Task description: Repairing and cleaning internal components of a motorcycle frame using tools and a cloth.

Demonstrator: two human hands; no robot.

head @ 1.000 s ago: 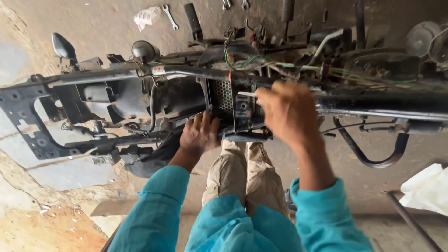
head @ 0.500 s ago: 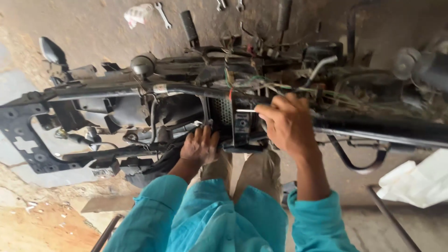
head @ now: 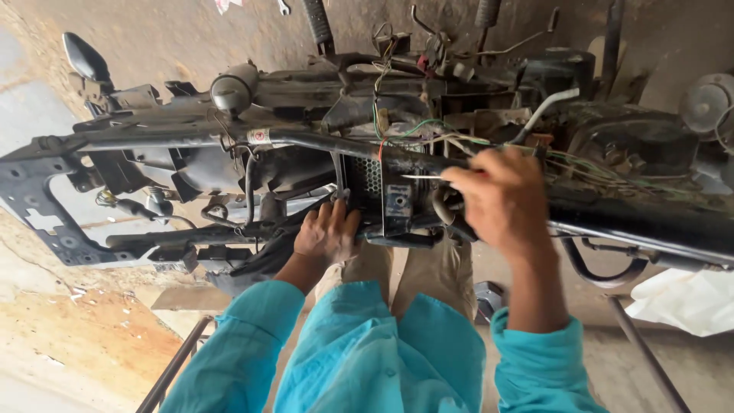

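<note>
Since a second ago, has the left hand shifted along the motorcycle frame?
No. The left hand stays pressed under the frame beside the black perforated box; only the camera view moved.

The motorcycle frame (head: pixel 229 138) is showing matt black painted metal, dusty and scuffed; the sleeves (head: pixel 237 344) are looking like smooth teal cloth; the floor (head: pixel 84 336) is lying rough and stained.

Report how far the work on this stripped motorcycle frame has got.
Done: the motorcycle frame stands bare, no seat or panels. In hand: the left hand presses under the black box mid-frame, while the right hand grips a thin metal tool pointed at it. Left: loose wires lie untied above.
</note>
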